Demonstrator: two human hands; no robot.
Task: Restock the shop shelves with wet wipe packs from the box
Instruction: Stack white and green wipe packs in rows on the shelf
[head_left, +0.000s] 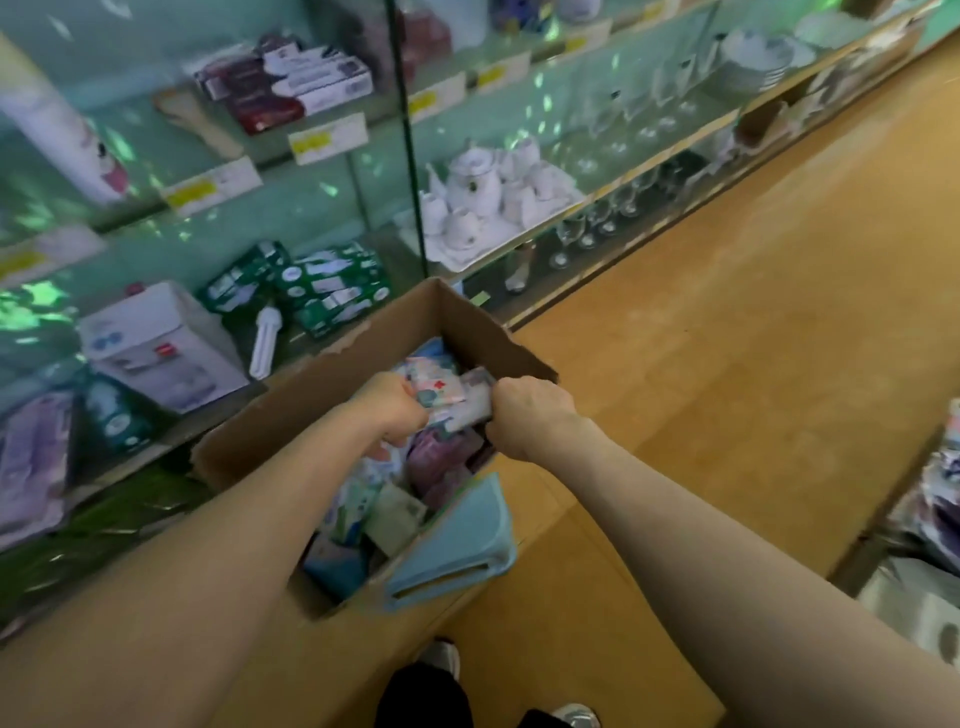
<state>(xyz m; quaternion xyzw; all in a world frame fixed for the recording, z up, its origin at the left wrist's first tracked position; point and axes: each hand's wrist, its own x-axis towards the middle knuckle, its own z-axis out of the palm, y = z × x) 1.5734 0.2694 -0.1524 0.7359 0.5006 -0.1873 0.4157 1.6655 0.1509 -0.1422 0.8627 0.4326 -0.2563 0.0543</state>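
Head view: shows both hands down inside the open cardboard box (332, 379), standing just beside the glass shelves (135, 447). Finds the left hand (389, 410) curled round a pale printed wet wipe pack (439, 389) and the right hand (530, 415) curled round a greyish pack (478, 402) touching the first. Cannot tell exact fingertip placement, hidden beneath the knuckles and the packs. Notes further packs (441, 457) loose and jumbled lower in the box, plus a blue folded item (457, 540) draped over the near right wall. Judged step: pick-up from the box, ahead of any carry to a shelf. For the next move, lift both packs clear of the ragged rim without dragging neighbours out, turn left toward the shelves, and select a bare stretch of glass. Keep clear of the boxed lamps (332, 291) and the tea set (488, 202) while setting down; treat as soft pouches, likely to sag in a one-sided grip, and lay flat.
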